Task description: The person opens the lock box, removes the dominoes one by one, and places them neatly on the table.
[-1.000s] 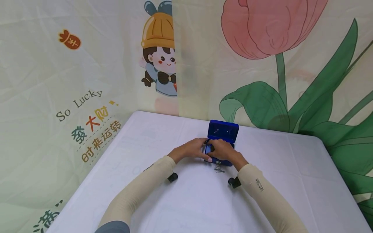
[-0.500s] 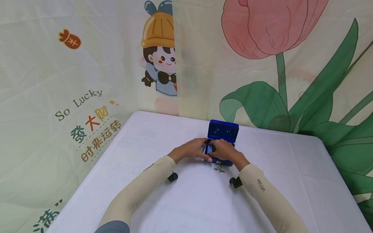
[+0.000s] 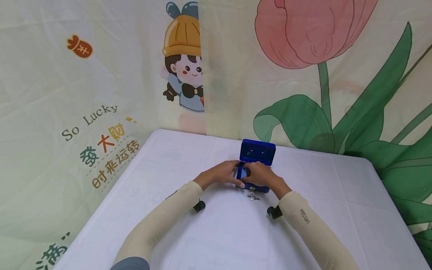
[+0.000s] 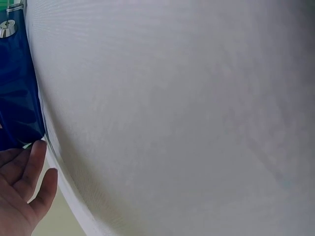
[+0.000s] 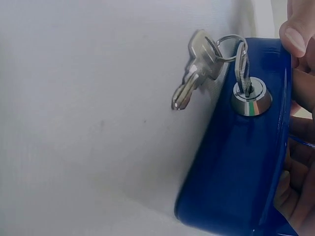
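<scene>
- A blue box [image 5: 231,167] is sitting on a white desk [image 3: 216,236], its lid [image 3: 258,152] standing raised at the box's far side.
- The person's left-hand grip [image 3: 223,171] is clamping the box's left end, thumb at the front, fingers reaching around toward the back.
- The right-hand grip [image 3: 260,173] is reaching into the box (whether its partly hidden fingers are closing on anything, one cannot tell).
- On the box's front, a silver lock [image 5: 249,106] is holding one key, with keys [image 5: 201,56] dangling from the same ring.
- A printed tulip [image 3: 314,33] is towering on the backdrop behind the box.
</scene>
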Tool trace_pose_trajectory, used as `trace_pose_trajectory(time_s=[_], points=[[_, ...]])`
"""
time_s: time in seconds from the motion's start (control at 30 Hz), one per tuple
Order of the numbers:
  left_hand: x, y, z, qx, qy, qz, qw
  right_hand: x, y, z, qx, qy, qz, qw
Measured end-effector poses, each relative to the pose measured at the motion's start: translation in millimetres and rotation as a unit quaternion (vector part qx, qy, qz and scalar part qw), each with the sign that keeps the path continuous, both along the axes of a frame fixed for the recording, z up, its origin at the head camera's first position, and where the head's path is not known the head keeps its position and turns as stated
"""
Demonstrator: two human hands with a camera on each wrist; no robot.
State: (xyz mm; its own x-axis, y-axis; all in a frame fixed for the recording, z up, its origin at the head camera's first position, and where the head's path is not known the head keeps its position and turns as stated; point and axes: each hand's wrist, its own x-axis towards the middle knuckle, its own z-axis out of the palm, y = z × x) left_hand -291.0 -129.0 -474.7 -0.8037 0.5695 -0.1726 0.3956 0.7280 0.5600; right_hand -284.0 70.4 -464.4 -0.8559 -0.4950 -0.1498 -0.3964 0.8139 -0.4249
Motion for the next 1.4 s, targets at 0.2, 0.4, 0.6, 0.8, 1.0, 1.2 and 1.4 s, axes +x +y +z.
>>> trace_pose_trajectory(time_s=[0.2, 0.4, 0.6, 0.8, 1.0, 1.2, 1.4], points=[[2.2, -0.4, 0.7, 0.001, -0.002, 0.001, 1.0000, 1.3, 3, 3.4, -0.006, 0.002, 0.004, 1.0000], [3.6, 0.0, 1.6, 0.002, -0.009, 0.006, 0.9999, 3.1, 7, 9.4, -0.020, 0.012, 0.013, 0.9996], [3.2, 0.4, 1.5, 0.007, -0.006, 0.005, 0.9999, 3.1, 12, 10.5, -0.017, 0.022, 0.016, 0.9995], [3.6, 0.3, 1.3, 0.012, -0.008, 0.003, 0.9999, 4.1, 15, 12.7, -0.019, 0.022, 0.014, 0.9995], [2.2, -0.2, -0.2, 0.017, -0.001, -0.004, 0.9998, 4.7, 19, 15.9, -0.025, 0.022, 0.014, 0.9994], [0.6, 0.2, -2.2, 0.015, 0.000, -0.004, 0.9999, 6.7, 25, 19.7, -0.025, 0.024, 0.017, 0.9993], [1.6, -0.7, -0.9, 0.017, -0.006, 0.002, 0.9998, 10.1, 28, 26.4, -0.027, 0.023, 0.021, 0.9992]])
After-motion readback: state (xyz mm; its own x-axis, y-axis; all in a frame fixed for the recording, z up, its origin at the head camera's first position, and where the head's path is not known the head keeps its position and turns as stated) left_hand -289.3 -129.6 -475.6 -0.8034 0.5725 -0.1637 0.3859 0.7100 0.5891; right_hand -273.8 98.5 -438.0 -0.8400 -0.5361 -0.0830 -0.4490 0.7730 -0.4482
